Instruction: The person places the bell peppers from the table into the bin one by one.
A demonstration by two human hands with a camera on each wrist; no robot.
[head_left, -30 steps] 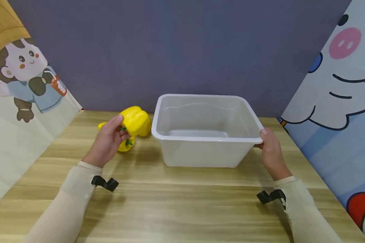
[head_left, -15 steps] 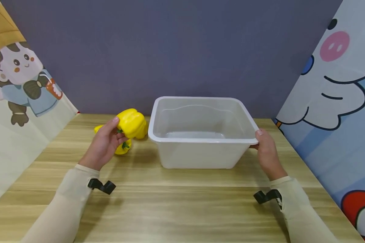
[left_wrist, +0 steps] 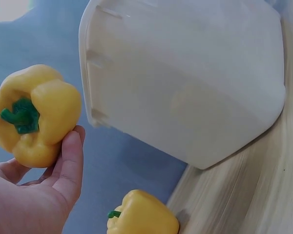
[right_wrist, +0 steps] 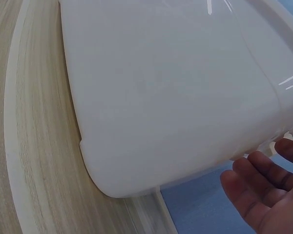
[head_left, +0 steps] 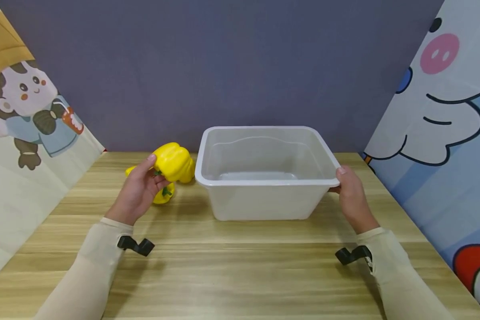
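Observation:
My left hand (head_left: 138,191) holds a yellow bell pepper (head_left: 172,162) up off the table, left of the bin. In the left wrist view this bell pepper (left_wrist: 58,107) turns its green stem toward the camera, with fingers along its lower side. More yellow peppers lie around and behind that hand: one pepper (head_left: 188,173) beside the bin, another pepper (head_left: 166,194) lower down, and a yellow piece (head_left: 129,170) mostly hidden by the hand. My right hand (head_left: 354,195) grips the right rim of a white plastic bin (head_left: 260,202), thumb on top and fingers beneath.
The bin stands on a wood-grain table (head_left: 240,266), its visible inside bare. Behind rises a dark grey-blue panel (head_left: 240,66). Cartoon-printed panels flank the table, a left panel (head_left: 8,200) and a right panel (head_left: 436,178).
The head view has shifted slightly, so everything sits a little further left than a second ago. Both hands keep the same hold on the pepper and the bin.

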